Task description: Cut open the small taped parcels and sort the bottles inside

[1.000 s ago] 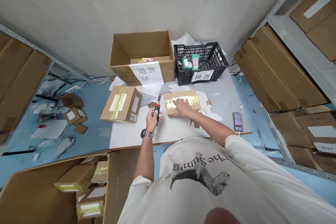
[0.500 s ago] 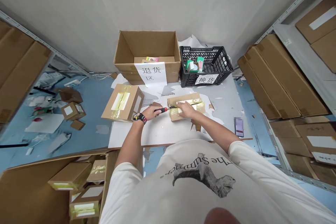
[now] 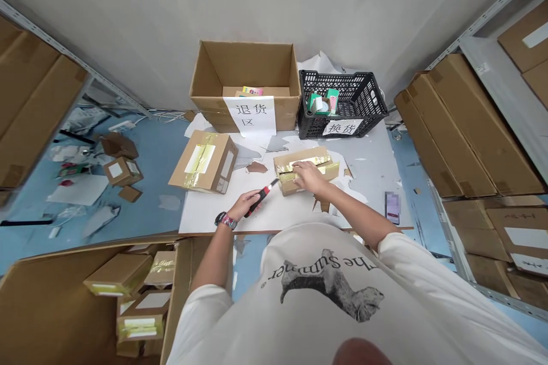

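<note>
My left hand (image 3: 245,205) is closed round a red and black utility knife (image 3: 258,199). The knife's blade points up and right, with its tip close to the left end of a small cardboard box (image 3: 295,155). Yellowish tape runs over this box, and a dark slit shows along its top seam. My right hand (image 3: 310,177) lies over the box top from the right, its fingers bent at the slit and holding the box. Part of the front half of the box is hidden under that hand.
Left on the table (image 3: 205,219) stands a taped carton (image 3: 225,171). Behind are a large open carton (image 3: 252,68) and a black plastic crate (image 3: 363,125), both with paper signs. A phone (image 3: 392,208) lies at the right. A big box (image 3: 51,308) of parcels stands front left.
My left hand has drawn the knife back from the box, down and toward me, and the blade now angles upward. The right hand stays on the box, where the slit shows more.
</note>
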The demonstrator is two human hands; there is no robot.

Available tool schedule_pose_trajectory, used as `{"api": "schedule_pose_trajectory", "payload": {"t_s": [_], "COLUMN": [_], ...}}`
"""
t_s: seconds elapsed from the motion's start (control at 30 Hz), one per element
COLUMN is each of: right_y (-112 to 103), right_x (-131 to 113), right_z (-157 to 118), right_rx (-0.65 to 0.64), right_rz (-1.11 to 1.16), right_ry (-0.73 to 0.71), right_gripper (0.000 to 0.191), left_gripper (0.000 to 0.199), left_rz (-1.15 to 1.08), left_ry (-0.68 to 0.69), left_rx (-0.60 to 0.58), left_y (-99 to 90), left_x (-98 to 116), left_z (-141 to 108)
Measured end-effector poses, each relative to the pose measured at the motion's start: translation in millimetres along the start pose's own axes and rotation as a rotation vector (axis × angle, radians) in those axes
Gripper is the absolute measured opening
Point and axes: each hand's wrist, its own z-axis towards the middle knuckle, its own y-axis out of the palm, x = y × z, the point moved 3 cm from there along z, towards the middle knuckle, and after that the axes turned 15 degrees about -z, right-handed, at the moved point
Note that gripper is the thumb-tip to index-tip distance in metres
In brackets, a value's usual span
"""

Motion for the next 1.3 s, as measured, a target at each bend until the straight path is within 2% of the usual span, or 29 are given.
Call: {"api": "schedule_pose_trajectory", "payload": {"t_s": [0.07, 0.13, 0.2, 0.27, 0.3, 0.4, 0.47, 0.53, 0.6, 0.67, 0.8, 0.87, 0.97, 1.13, 1.2, 1.3], "right_y": [-3.2, -0.3, 7.1, 15.7, 19.7, 25.8, 23.2, 19.1, 19.6, 25.1, 38.7, 42.4, 44.6, 49.5, 52.0, 54.2], "right_x": [-9.3, -17.2, -20.9, -19.9, -17.8, -7.8, 0.4, 7.2, 12.6, 18.7, 30.9, 35.2, 39.5, 40.9, 40.8, 40.5], "right_z": [-17.9, -37.1, -52.0, -58.9, -59.1, -48.9, -34.1, -15.4, 3.1, 17.2, 27.7, 28.6, 30.8, 33.0, 32.5, 32.3], "right_rx": [0.046, 0.036, -0.007, -0.068, -0.108, -0.199, -0.147, -0.042, 0.010, 0.005, -0.003, 0.008, 0.019, 0.027, 0.040, 0.099], "right_rz": [-0.035, -0.031, 0.017, 0.096, 0.136, 0.154, 0.043, -0.092, -0.173, -0.190, -0.193, -0.205, -0.203, -0.183, -0.169, -0.151], "right_ry": [0.028, 0.084, 0.138, 0.162, 0.165, 0.174, 0.194, 0.186, 0.143, 0.121, 0.101, 0.065, 0.044, 0.056, 0.060, 0.064], "right_gripper": [0.017, 0.028, 0.033, 0.023, 0.021, 0.062, 0.079, 0.085, 0.089, 0.086, 0.060, 0.060, 0.065, 0.058, 0.056, 0.052], "left_gripper": [0.091, 0.095, 0.096, 0.096, 0.094, 0.078, 0.065, 0.060, 0.057, 0.055, 0.052, 0.053, 0.055, 0.055, 0.054, 0.054], "left_rz": [-0.152, -0.260, -0.299, -0.272, -0.233, -0.008, 0.177, 0.318, 0.411, 0.493, 0.630, 0.679, 0.749, 0.903, 0.976, 1.053], "left_ry": [0.077, 0.144, 0.168, 0.178, 0.192, 0.298, 0.389, 0.462, 0.514, 0.542, 0.543, 0.538, 0.524, 0.509, 0.505, 0.497], "left_rx": [0.238, 0.454, 0.581, 0.616, 0.609, 0.530, 0.447, 0.355, 0.273, 0.214, 0.145, 0.132, 0.150, 0.222, 0.221, 0.213], "left_y": [-14.6, -27.4, -33.7, -32.9, -30.3, -16.7, -4.7, 6.9, 16.4, 22.6, 27.0, 27.9, 32.1, 41.5, 36.0, 12.6], "left_x": [-15.3, -29.8, -41.9, -48.3, -48.7, -38.8, -26.9, -15.0, -5.4, 1.0, 6.3, 8.2, 12.3, 20.4, 25.4, 39.2], "left_z": [-16.6, -30.9, -40.4, -44.5, -44.9, -41.7, -37.3, -32.0, -26.8, -22.8, -18.3, -16.2, -9.1, 15.4, 25.1, 34.1]}}
